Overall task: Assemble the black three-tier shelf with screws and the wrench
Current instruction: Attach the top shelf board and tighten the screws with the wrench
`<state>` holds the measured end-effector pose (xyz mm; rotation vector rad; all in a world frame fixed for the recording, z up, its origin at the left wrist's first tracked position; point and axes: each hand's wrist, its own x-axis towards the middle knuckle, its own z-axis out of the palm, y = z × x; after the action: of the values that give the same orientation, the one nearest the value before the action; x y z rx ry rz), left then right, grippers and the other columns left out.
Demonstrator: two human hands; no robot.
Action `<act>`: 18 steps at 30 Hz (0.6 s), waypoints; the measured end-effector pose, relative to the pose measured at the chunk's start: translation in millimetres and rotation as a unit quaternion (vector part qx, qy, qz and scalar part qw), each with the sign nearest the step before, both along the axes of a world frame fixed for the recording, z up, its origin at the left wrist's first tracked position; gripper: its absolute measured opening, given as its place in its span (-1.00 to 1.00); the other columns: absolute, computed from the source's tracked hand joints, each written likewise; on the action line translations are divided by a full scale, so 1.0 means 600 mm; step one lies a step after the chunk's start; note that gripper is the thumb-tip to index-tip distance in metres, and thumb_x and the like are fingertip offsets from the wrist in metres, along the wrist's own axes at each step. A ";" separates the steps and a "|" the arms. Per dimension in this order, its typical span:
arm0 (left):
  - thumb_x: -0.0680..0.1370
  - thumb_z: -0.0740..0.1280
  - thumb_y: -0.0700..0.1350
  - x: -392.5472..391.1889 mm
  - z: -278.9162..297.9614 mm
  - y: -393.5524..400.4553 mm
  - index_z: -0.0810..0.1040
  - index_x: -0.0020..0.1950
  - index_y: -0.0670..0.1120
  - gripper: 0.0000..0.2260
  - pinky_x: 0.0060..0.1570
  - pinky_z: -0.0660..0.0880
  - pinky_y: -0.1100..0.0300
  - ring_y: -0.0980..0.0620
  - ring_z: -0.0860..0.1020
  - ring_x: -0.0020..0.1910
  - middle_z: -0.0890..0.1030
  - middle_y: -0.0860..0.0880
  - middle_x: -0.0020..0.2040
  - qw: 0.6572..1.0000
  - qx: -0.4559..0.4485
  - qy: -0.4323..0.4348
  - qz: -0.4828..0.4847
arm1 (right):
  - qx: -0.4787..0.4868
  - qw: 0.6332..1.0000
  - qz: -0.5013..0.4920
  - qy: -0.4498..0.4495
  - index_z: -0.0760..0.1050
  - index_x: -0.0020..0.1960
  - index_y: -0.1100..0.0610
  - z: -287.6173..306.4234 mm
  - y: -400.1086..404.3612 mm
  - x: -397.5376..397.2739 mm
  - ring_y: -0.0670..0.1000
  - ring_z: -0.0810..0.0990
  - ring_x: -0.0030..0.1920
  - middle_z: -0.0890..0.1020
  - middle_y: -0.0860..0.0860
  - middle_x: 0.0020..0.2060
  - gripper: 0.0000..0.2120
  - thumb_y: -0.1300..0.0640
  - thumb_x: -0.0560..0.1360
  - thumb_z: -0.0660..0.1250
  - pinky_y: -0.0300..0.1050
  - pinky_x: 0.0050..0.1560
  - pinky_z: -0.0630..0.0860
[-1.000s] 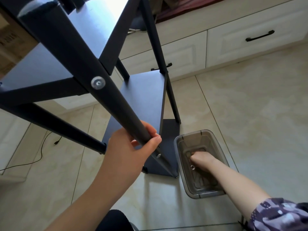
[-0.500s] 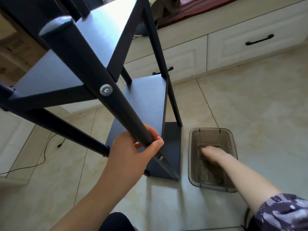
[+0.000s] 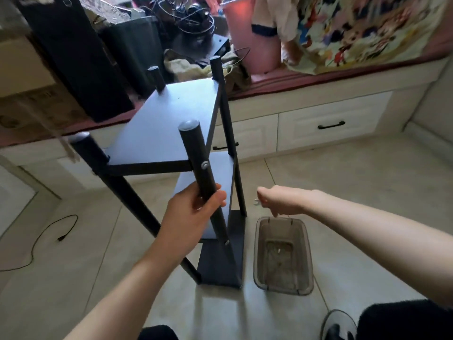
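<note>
Shelf upright on floor tiles, both hands busy.
Left hand [image 3: 193,212] grips near-right post of black shelf [image 3: 171,133]; right hand [image 3: 279,201] curled around small wrench [image 3: 256,202], above clear bin [image 3: 282,256] just right of shelf base.

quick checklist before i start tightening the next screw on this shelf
1. Shelf steadied: ok, left hand grips the near leg.
2. Wrench in hand: ok, a small metal end shows at the right hand.
3. Upper screw seated in the leg: ok.
4. Lower screw tight: cannot tell.
5. Spare hardware in the plastic box: cannot tell, contents blurred.
6. Shelf standing on the floor: ok.
</note>
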<state>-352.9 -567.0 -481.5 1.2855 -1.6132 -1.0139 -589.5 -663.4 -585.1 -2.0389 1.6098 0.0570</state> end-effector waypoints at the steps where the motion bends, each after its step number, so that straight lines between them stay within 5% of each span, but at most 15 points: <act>1: 0.39 0.36 0.20 0.001 -0.003 0.005 0.62 0.06 0.02 -0.65 0.18 0.57 0.07 0.09 0.70 0.00 0.73 0.04 -0.06 1.000 -0.006 0.005 0.010 | -0.012 1.000 0.017 -0.002 0.37 0.02 0.11 0.024 0.015 0.003 -0.11 0.45 -0.33 0.55 -0.04 -0.23 -0.94 0.18 0.64 0.14 -0.22 -0.30 0.37; 5: 0.50 0.39 0.11 0.010 -0.017 0.020 0.60 0.09 0.08 -0.79 0.22 0.57 0.02 0.04 0.67 0.06 0.71 0.08 -0.03 0.999 -0.018 0.002 0.026 | -0.085 0.995 0.039 -0.027 0.32 -0.02 0.03 0.109 0.080 0.016 -0.29 0.46 -0.27 0.53 -0.15 -0.33 -0.92 0.17 0.63 0.18 -0.16 -0.19 0.48; 8: 0.58 0.39 -0.04 0.014 -0.024 0.024 0.60 0.09 0.07 -0.90 0.20 0.57 0.05 0.06 0.68 0.03 0.70 0.13 -0.06 0.999 -0.016 0.015 0.028 | -0.144 0.985 -0.022 -0.098 0.39 0.07 0.06 0.163 0.124 0.038 -0.03 0.57 -0.23 0.59 -0.07 -0.28 -0.92 0.07 0.65 0.17 -0.02 -0.14 0.55; 13: 0.56 0.33 0.08 0.020 -0.023 0.037 0.57 0.12 0.10 -0.83 0.15 0.57 0.18 0.10 0.67 0.03 0.69 0.15 -0.09 0.999 -0.023 0.033 0.025 | -0.162 0.932 -0.141 -0.291 0.53 0.07 0.13 0.207 0.161 0.084 -0.05 0.56 -0.29 0.62 -0.03 -0.34 -0.87 0.17 0.64 0.20 0.00 -0.13 0.56; 18: 0.48 0.25 0.18 0.042 -0.009 0.058 0.55 0.15 0.08 -0.68 -0.10 0.50 0.44 0.08 0.66 -0.08 0.65 0.10 -0.19 0.995 -0.060 0.061 0.047 | -0.128 0.903 -0.129 -0.389 0.52 0.15 0.21 0.219 0.170 0.120 -0.08 0.57 -0.27 0.68 0.00 -0.25 -0.83 0.28 0.63 0.20 -0.16 -0.20 0.52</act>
<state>-327.7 -532.4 -486.8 1.1838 -1.4840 -0.9079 -517.4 -561.2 -453.8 -1.6555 1.3665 -0.9848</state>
